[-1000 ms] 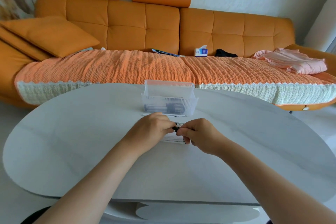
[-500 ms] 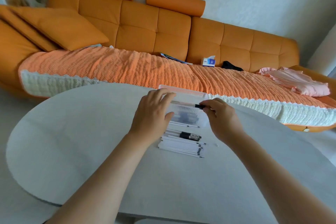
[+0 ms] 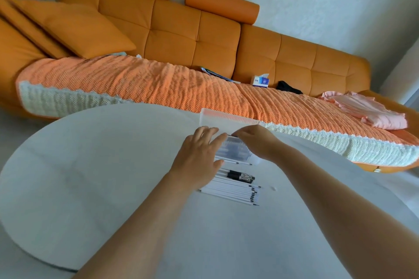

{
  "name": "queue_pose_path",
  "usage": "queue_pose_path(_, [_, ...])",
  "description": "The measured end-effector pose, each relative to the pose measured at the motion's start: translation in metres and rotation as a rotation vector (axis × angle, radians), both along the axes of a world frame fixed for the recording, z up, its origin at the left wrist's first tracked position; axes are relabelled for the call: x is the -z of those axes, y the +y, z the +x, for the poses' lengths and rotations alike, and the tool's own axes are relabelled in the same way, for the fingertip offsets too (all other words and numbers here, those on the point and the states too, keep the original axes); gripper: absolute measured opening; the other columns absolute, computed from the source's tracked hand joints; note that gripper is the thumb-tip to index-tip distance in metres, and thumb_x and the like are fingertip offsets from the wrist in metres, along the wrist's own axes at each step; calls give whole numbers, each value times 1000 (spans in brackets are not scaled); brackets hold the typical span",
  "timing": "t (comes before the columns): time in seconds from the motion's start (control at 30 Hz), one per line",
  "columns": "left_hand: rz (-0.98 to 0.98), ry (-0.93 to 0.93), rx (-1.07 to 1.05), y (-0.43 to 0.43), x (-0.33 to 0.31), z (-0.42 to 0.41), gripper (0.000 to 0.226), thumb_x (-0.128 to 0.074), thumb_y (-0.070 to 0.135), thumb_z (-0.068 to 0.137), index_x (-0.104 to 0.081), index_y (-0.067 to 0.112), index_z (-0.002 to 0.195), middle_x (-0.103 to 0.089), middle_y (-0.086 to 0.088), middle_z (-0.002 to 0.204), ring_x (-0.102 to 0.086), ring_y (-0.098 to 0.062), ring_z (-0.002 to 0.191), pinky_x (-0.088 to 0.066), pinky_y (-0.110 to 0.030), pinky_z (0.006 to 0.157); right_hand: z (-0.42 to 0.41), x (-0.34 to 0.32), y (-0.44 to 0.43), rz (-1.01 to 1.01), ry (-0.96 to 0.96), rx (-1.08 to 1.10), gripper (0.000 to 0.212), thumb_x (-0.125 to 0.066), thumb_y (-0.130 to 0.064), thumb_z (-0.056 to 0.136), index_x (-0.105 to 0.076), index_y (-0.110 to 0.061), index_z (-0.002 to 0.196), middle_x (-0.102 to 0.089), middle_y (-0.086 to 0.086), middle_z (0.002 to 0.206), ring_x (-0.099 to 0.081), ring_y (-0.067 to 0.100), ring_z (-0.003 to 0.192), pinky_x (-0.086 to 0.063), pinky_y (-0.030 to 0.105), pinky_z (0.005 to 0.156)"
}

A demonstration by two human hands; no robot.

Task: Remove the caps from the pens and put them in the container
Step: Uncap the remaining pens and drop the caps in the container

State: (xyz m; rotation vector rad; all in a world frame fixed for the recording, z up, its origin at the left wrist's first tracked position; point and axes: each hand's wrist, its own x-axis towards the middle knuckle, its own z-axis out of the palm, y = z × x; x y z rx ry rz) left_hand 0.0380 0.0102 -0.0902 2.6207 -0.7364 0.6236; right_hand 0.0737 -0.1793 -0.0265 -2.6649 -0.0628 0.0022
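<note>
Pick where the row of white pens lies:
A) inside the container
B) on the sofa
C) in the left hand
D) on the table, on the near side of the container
D: the pens lie flat, side by side, on the table, between the container and the person.

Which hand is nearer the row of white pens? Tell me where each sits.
Left. The left hand lies just beyond the row of white pens, by its left end, touching the container. The right hand is farther off, pinching a pen at the container's rim.
</note>
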Motion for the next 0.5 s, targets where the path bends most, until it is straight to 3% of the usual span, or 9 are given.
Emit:
queue_pose_path(0.03, [-1,4,-4,0,0,0,64,-52,44,94,-25,28,149,-25,3,154,-17,-19,142,-26,-39,114,-3,0,0,-32,15,-10,40,-41,-31,99,-65,-2,85,-59,12,70,-44,20,60,-35,31,59])
queue_pose_path(0.1, [-8,11,-9,-2,1,0,64,-52,44,94,-25,27,150,-24,3,154,-16,-19,142,-24,-39,115,-9,0,1,-88,30,-29,46,-40,-39,101,-49,-5,72,-45,8,63,-41,19,58,-33,32,59])
queue_pose_path(0.17, [-14,0,-11,-4,1,0,63,-52,45,94,-28,26,149,-27,2,154,-18,-20,142,-22,-39,115,-14,-2,-1,-101,28,-54,47,-42,-42,100,-55,-4,75,-52,7,66,-48,20,60,-38,32,61])
queue_pose_path(0.23, [-19,-17,-10,-5,1,-1,62,-55,43,93,-32,25,147,-31,1,153,-22,-21,142,-21,-40,115,-18,-4,-3,-100,-2,-85,37,-46,-36,99,-70,-9,96,-67,0,89,-62,20,80,-46,31,72])
queue_pose_path(0.33, [-48,-64,17,-9,-2,-7,57,-59,38,90,-41,24,142,-40,0,147,-31,-22,137,-29,-40,111,-29,-5,-13,-165,-245,-141,26,-51,-22,99,-71,-23,115,-64,-8,118,-57,12,108,-43,25,91])
queue_pose_path(0.43, [-94,-127,89,-16,-7,-15,42,-64,33,87,-55,24,128,-53,3,126,-45,-20,118,-41,-36,95,-48,-1,-27,-176,-489,-178,25,-54,-14,96,-72,-26,109,-63,-8,107,-52,9,97,-44,26,91])
queue_pose_path(0.5, [-110,-109,156,-23,-8,-20,32,-66,31,85,-60,23,116,-58,6,110,-49,-18,105,-44,-33,85,-64,3,-38,-163,-490,-145,25,-54,-15,96,-72,-29,105,-59,-14,97,-51,4,84,-45,22,81])
